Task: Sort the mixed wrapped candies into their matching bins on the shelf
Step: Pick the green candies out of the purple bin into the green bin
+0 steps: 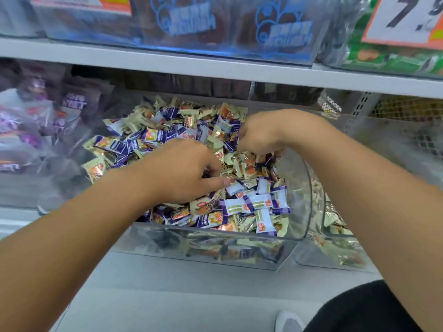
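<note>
Wrapped candies (251, 202) are heaped in the clear bin (206, 245) at six o'clock, cream ones gripped by the right hand (261, 133), left hand (182, 171) loosely curled; one colour is best gathered.

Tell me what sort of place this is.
Most likely a shop's bulk-candy aisle: clear bins of wrapped candies sit on white shelving, and a large price sign hangs above.
</note>
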The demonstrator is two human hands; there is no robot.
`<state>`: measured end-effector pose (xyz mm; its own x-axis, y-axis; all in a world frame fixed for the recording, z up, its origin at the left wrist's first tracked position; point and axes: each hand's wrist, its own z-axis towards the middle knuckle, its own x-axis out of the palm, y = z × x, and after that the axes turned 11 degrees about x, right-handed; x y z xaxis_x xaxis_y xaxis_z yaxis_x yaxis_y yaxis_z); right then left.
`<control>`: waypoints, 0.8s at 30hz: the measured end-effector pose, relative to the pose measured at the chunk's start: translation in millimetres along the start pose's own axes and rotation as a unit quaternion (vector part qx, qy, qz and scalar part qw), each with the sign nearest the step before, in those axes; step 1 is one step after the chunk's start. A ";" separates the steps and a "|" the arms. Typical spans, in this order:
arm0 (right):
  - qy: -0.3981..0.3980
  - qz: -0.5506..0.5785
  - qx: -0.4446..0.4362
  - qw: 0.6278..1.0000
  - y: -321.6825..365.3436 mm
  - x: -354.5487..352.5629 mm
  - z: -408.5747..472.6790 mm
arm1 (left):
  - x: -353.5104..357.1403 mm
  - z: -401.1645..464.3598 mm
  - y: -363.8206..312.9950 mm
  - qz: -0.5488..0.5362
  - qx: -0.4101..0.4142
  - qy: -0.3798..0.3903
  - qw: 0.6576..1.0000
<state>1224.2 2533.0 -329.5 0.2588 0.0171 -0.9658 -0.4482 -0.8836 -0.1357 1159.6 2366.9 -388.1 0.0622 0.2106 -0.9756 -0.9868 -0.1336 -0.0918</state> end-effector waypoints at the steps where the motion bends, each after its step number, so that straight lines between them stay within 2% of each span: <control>1: -0.008 0.004 -0.004 1.000 -1.4 -1.6 0.6 | -0.8 0.7 1.7 0.003 -0.002 -0.004 1.000; 4: -0.028 -0.012 -0.023 0.999 -3.4 0.2 -0.8 | -2.5 3.1 6.7 0.003 -0.016 -0.014 1.000; 7: 0.009 -0.077 -0.021 0.997 1.3 11.9 2.2 | -1.3 3.6 11.2 -0.054 -0.041 -0.035 0.997; 9: 0.009 -0.081 -0.022 0.996 4.1 15.0 5.7 | -0.1 3.0 9.9 -0.073 -0.049 -0.048 0.995; 14: -0.026 -0.008 -0.061 0.998 -6.1 10.1 5.8 | 0.9 -0.1 0.5 -0.070 -0.063 -0.108 0.990; 18: -0.005 0.068 -0.100 0.993 -17.4 6.1 -1.0 | 2.1 4.0 1.1 -0.089 -0.094 -0.129 0.983; 21: -0.007 0.088 -0.120 0.989 -22.9 4.2 -9.3 | 1.6 15.5 -0.9 -0.058 -0.100 -0.119 0.986; 24: -0.046 0.081 -0.127 0.988 -32.1 4.4 -16.7 | 3.3 30.7 -3.6 0.025 -0.097 -0.054 0.993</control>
<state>1254.1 2553.7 -325.8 0.1182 -0.1021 -0.9877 -0.2450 -0.9670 0.0706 1158.8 2397.8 -384.9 -0.0121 0.3005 -0.9537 -0.9400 -0.3287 -0.0917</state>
